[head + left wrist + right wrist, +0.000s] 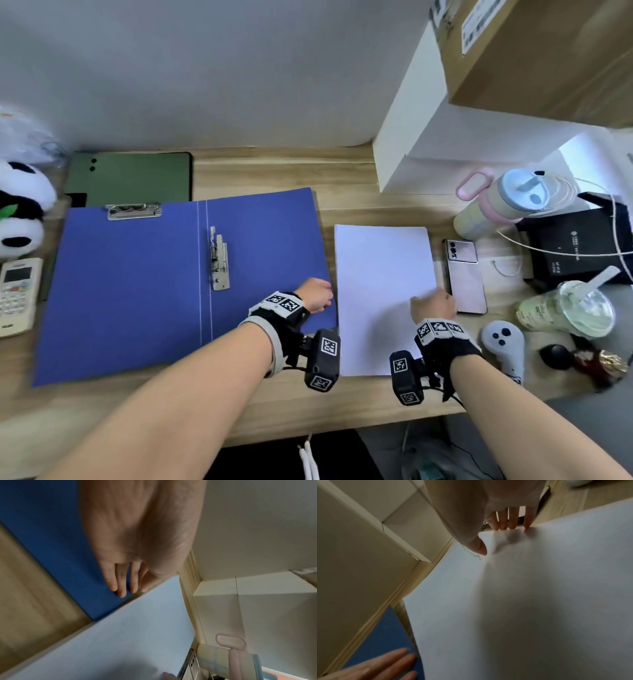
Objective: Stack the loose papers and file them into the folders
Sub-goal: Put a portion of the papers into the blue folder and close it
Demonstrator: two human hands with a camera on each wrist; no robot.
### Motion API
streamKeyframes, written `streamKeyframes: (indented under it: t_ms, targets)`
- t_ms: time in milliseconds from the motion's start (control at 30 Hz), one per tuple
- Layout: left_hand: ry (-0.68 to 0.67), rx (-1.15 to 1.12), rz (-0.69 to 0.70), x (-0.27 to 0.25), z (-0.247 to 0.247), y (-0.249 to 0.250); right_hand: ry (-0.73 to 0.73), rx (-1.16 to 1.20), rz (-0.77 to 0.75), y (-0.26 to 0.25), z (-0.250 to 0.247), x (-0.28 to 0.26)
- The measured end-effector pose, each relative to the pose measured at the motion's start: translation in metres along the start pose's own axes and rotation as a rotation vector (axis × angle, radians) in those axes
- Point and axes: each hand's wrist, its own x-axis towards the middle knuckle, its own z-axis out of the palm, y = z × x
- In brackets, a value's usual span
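Observation:
An open blue folder (130,291) lies flat on the wooden desk, with a metal clip (133,209) at its top left and a lever clip (219,260) on its right panel. A closed green folder (133,178) lies behind it. Just right of the blue folder sits a white paper stack (380,274). My left hand (317,294) rests on the blue folder's (51,547) right edge, its straight fingers (121,588) beside the paper (137,635). My right hand (435,303) pinches the paper's (522,601) right edge, thumb (479,547) on top and fingers (503,520) behind the edge.
A phone (466,277) lies right beside the paper. Further right stand a pink bottle (507,202), a black box (575,246), a drink cup (575,308) and a white controller (503,342). A calculator (17,294) and panda plush (20,209) sit at left, a white box (445,144) behind.

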Motion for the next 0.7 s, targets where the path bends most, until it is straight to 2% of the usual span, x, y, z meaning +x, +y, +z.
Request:
streamKeyframes:
  t_ms: [300,533,700]
  targets:
    - [0.097,0.143,-0.030,0.021,0.026,-0.003,-0.102,0.062,-0.073,0.005,-0.022,0.015]
    - [0.196,0.158,-0.005,0.014,0.031,0.007,-0.051,0.220,-0.071,0.007,-0.028,0.013]
    - [0.274,0.228,0.040,0.004,0.036,0.012,-0.041,0.235,-0.075,0.008,-0.028,0.015]
